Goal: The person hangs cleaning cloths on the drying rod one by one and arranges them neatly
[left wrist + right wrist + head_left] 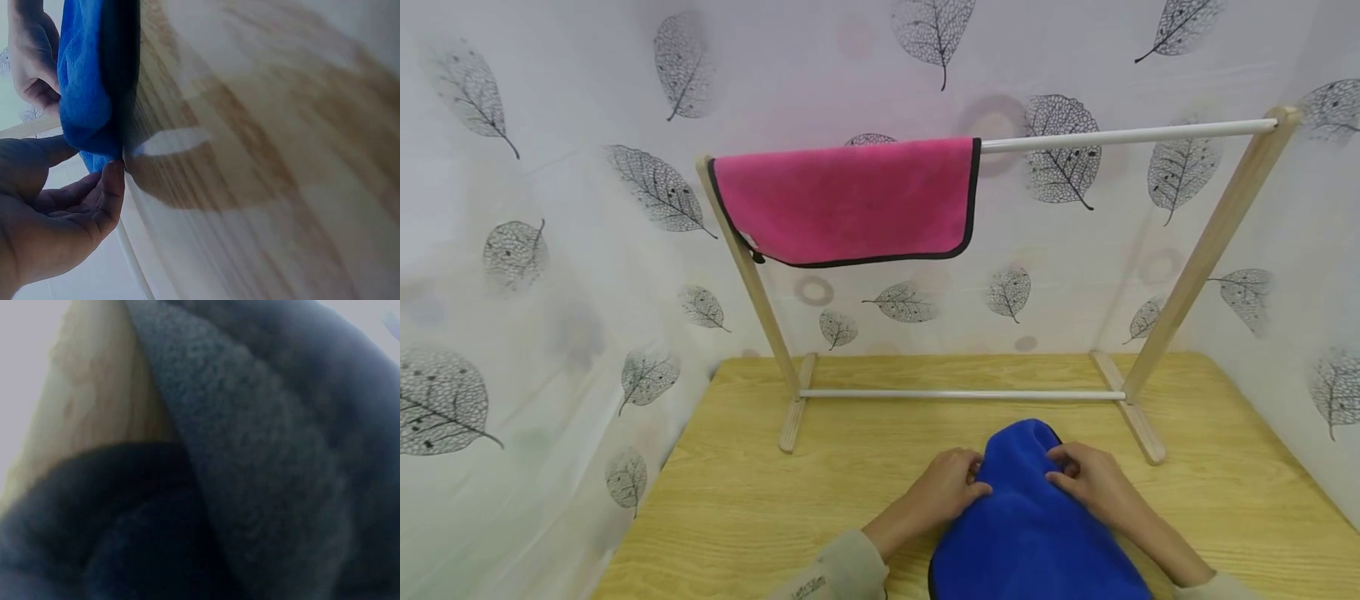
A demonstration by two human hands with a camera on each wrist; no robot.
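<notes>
A blue towel (1030, 525) with dark edging lies bunched on the table in front of the rack, its far end narrowed and slightly raised. My left hand (946, 486) pinches its left side between thumb and fingers; the left wrist view shows those fingertips at the towel's rounded edge (87, 125), close to the tabletop. Opposite, my right hand (1093, 483) pinches the right side with thumb and fingers. Dark, blurred cloth (250, 450) fills most of the right wrist view, where no fingers can be made out. The towel's near end runs out of the head view.
Behind the hands stands a wooden rack (1210, 250) with a white top bar (1127, 135) and a low white bar (962, 394). A pink towel (850, 204) with black edging hangs over the top bar's left half. Leaf-patterned sheeting (647, 317) surrounds the wood-grain table (722, 492).
</notes>
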